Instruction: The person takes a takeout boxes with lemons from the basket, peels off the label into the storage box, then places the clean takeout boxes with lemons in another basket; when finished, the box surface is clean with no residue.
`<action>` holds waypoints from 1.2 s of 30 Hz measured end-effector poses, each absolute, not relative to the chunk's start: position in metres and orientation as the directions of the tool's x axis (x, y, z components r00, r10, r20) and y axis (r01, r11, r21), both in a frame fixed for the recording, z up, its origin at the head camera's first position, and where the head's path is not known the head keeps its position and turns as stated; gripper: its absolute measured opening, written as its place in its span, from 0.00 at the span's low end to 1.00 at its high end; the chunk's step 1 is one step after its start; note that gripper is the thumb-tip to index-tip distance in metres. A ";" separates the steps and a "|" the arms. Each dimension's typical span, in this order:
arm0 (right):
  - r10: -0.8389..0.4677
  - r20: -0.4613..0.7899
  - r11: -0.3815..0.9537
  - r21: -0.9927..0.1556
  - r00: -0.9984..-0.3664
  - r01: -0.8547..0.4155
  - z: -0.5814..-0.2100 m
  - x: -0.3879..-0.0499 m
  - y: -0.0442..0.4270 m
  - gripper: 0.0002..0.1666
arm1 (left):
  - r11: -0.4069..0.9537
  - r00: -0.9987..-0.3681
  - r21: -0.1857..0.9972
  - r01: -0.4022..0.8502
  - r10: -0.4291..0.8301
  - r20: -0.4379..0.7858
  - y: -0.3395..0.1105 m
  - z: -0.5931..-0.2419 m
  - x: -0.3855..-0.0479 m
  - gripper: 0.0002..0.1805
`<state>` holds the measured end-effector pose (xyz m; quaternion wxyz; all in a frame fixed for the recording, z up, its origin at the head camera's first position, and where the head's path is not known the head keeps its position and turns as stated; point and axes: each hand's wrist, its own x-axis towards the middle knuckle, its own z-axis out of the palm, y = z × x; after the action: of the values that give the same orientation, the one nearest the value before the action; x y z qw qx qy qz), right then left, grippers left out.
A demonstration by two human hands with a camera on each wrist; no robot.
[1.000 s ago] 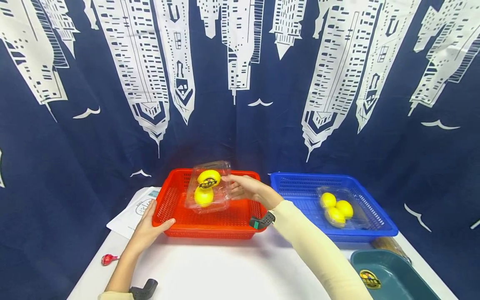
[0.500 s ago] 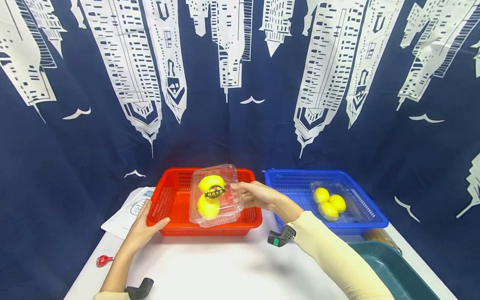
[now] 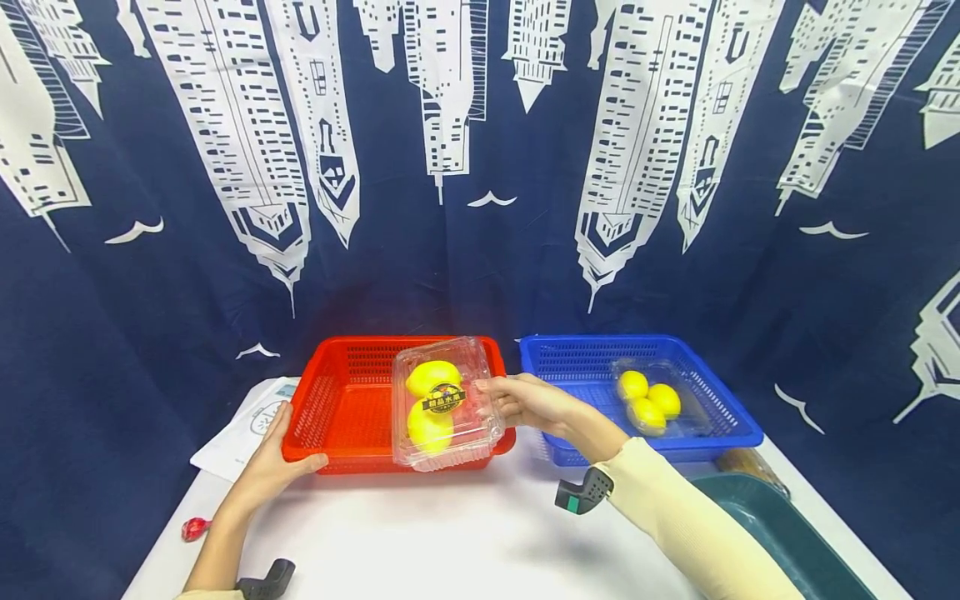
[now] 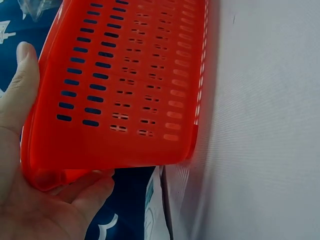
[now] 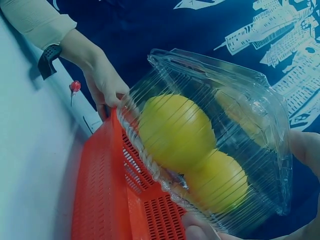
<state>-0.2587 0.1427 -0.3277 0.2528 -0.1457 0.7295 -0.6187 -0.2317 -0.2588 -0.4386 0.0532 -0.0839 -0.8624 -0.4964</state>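
My right hand grips a clear plastic clamshell box by its right side, above the right part of the red basket. Yellow lemons show through its lid, which carries a black sticker. In the right wrist view, the box is tilted, with my thumb and fingers on either side. My left hand holds the red basket's left front corner. The left wrist view shows my thumb along the rim and my fingers round the corner.
A blue basket at right holds another clear box of lemons. In front of it is a dark green tray, beside a brownish packet. A red-wrapped lollipop and a white printed bag lie at left.
My right hand has drawn the clamshell box toward me and slightly right, from over the basket's middle to its front right. The left hand stays at the corner. The head view has shifted slightly.
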 end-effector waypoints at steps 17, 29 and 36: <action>-0.524 -0.171 0.162 -0.982 -0.834 0.100 -0.339 -0.222 0.182 0.27 | 0.563 -0.990 0.817 0.127 0.018 0.142 -0.252 -0.437 -0.230 0.62; -0.554 -0.164 0.104 -0.986 -0.816 0.127 -0.351 -0.197 0.197 0.20 | 0.558 -0.994 0.825 0.095 0.012 0.107 -0.255 -0.436 -0.228 0.63; -0.569 -0.142 0.092 -0.990 -0.810 0.109 -0.355 -0.182 0.204 0.19 | 0.555 -0.994 0.826 0.102 0.021 0.108 -0.256 -0.437 -0.228 0.63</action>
<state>-0.1816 0.2044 -0.3548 0.2595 -0.1662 0.6920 -0.6528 -0.2279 -0.2562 -0.4368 0.0427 -0.0350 -0.8807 -0.4704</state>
